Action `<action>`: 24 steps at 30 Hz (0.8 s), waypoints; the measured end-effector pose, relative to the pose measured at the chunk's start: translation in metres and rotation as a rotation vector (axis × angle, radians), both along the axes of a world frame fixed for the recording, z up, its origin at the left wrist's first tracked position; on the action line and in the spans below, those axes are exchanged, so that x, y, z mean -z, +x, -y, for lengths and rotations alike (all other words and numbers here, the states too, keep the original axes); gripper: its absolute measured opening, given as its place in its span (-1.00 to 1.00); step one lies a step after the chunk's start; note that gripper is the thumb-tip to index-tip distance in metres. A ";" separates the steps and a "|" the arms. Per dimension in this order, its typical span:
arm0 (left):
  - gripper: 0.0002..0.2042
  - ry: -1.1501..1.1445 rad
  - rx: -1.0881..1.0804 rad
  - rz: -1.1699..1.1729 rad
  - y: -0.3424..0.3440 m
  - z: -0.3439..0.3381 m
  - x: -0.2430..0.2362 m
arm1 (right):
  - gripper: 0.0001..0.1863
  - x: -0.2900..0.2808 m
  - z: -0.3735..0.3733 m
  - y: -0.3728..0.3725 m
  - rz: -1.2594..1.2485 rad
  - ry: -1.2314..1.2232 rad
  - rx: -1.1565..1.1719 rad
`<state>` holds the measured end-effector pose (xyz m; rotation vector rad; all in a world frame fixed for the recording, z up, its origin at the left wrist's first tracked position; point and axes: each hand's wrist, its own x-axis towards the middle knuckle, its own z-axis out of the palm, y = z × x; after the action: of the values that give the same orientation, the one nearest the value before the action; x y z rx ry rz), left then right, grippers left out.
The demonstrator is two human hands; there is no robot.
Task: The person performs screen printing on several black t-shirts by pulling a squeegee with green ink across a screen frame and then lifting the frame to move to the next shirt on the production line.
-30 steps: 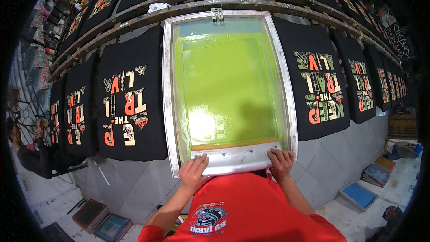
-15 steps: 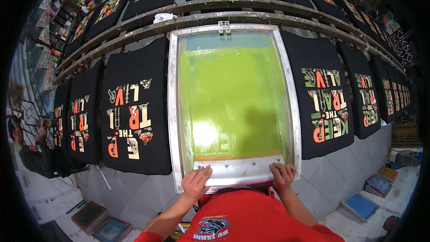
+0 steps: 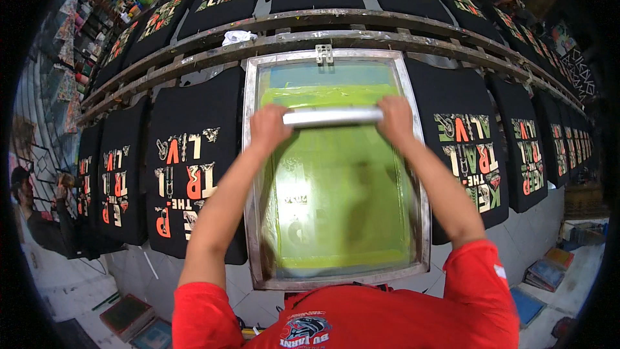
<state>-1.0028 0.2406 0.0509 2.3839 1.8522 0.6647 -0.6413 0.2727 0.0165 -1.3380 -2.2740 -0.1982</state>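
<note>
While the fingers of the left hand (image 3: pixel 268 129) are wrapped round one end of a silver squeegee (image 3: pixel 333 116), those of the right hand (image 3: pixel 395 119) grip its other end. It lies crosswise over the green mesh (image 3: pixel 323 181) of a metal-framed screen (image 3: pixel 423 239), nearer the far edge than the near one. Midway along that far edge sits a metal clamp (image 3: pixel 324 54). Printed black shirts (image 3: pixel 187 106) flank the screen's left and right edges; wooden rails (image 3: pixel 368 38) run past its far edge.

One silver squeegee (image 3: pixel 332 117), one green screen (image 3: pixel 332 220), one metal bracket (image 3: pixel 324 54), two wooden rails (image 3: pixel 184 60), over ten black shirts (image 3: pixel 194 106)
</note>
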 end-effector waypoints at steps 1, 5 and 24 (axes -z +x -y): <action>-0.62 -0.227 -0.084 -0.089 -0.005 -0.021 -0.023 | -0.65 -0.031 -0.026 -0.011 0.076 -0.222 -0.017; -0.46 -0.341 -0.050 -0.134 -0.022 -0.078 -0.050 | -0.49 -0.068 -0.082 -0.024 0.298 -0.376 0.020; -0.49 -0.232 0.076 0.070 0.015 0.276 -0.011 | -0.63 -0.035 0.292 0.018 -0.050 -0.345 0.042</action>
<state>-0.9875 -0.0356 0.0619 2.2412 1.6986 0.4902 -0.6230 -0.0196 0.0517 -1.5395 -2.3120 0.2220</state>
